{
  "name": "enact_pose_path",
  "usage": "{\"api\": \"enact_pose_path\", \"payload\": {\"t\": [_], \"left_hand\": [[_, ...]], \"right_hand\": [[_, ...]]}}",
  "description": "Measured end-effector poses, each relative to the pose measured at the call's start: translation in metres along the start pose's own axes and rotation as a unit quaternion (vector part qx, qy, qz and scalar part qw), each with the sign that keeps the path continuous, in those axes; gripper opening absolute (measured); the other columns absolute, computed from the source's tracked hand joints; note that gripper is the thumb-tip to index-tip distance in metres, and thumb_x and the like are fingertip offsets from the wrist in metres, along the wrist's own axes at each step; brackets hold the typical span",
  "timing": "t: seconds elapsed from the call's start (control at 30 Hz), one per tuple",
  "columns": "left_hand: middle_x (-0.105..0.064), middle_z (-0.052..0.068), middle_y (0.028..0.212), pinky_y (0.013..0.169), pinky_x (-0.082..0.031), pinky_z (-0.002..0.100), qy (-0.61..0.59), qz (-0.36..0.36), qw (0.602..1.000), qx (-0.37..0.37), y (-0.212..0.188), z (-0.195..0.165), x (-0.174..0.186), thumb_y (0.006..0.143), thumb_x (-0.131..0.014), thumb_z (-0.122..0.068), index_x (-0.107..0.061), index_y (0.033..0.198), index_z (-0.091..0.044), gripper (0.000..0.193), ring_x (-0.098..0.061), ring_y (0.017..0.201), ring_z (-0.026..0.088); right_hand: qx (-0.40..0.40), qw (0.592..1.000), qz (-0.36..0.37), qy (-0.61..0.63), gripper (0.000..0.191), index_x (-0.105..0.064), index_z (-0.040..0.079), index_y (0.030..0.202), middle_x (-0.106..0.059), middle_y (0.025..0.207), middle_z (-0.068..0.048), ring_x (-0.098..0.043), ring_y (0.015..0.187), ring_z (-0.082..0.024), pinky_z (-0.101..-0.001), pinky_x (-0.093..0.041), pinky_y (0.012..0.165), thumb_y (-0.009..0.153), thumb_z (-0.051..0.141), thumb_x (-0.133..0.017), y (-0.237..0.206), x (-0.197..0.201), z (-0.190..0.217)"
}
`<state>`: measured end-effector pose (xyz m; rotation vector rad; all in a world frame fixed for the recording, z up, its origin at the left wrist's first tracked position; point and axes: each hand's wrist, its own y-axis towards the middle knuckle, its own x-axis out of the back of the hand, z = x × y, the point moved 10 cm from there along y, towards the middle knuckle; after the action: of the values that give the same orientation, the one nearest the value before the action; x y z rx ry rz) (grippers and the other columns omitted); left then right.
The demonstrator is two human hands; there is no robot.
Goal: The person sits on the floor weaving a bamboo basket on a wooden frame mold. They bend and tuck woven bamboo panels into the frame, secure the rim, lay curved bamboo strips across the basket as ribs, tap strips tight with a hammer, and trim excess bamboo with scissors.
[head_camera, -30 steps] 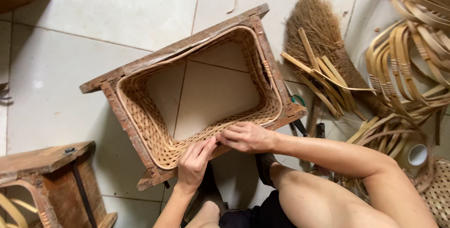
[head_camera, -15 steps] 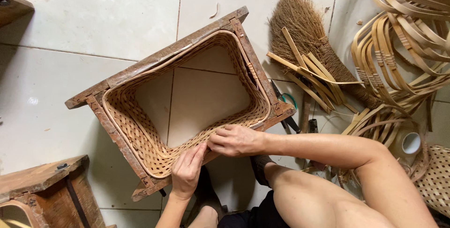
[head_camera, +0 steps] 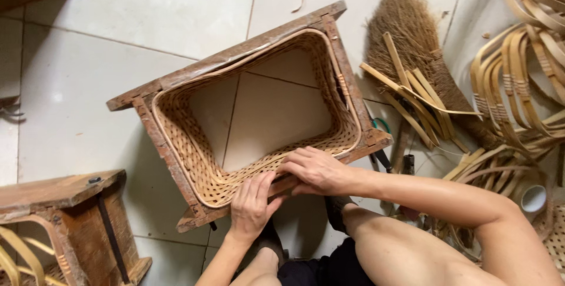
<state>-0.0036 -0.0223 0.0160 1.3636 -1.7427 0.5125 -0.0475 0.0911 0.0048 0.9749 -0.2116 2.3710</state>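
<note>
A: Woven basket (head_camera: 259, 121) in its wooden frame (head_camera: 170, 156) stands on the floor, long axis slanting left-near to right-far.

B: Left hand (head_camera: 252, 206) presses flat on the near rim; right hand (head_camera: 315, 171), just beside, curls over it.

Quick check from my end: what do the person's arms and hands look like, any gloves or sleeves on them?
Both hands are bare: no gloves on the left hand or the right hand. No sleeves show on either forearm, and the right arm is uncovered up to the frame edge. No rings, watch or bracelets are visible.
</note>
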Motion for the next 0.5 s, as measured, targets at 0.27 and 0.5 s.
{"api": "enact_pose_path", "payload": {"t": [0.27, 0.5], "left_hand": [[-0.068, 0.002, 0.106, 0.081, -0.054, 0.038, -0.029, 0.017, 0.999, 0.033, -0.004, 0.014, -0.005, 0.069, -0.084, -0.009, -0.065, 0.120, -0.011, 0.055, -0.066, 0.095, 0.024], [-0.068, 0.000, 0.102, 0.078, -0.053, 0.038, 0.029, 0.027, 0.999, 0.025, -0.020, 0.012, -0.016, 0.065, -0.084, -0.013, -0.067, 0.130, -0.017, 0.067, -0.066, 0.091, 0.022]], "right_hand": [[-0.021, 1.000, 0.002, 0.006, 0.048, -0.062, 0.009, 0.119, -0.064, 0.112, -0.009, -0.063, 0.105, -0.029, -0.0420, -0.050, 0.091, 0.077, 0.019, -0.082, -0.003, -0.004, 0.001], [0.005, 0.995, -0.086, -0.042, 0.055, -0.061, 0.008, 0.134, -0.069, 0.115, -0.009, -0.066, 0.107, -0.027, -0.0433, -0.053, 0.090, 0.082, 0.020, -0.077, -0.025, -0.007, 0.011]]}}
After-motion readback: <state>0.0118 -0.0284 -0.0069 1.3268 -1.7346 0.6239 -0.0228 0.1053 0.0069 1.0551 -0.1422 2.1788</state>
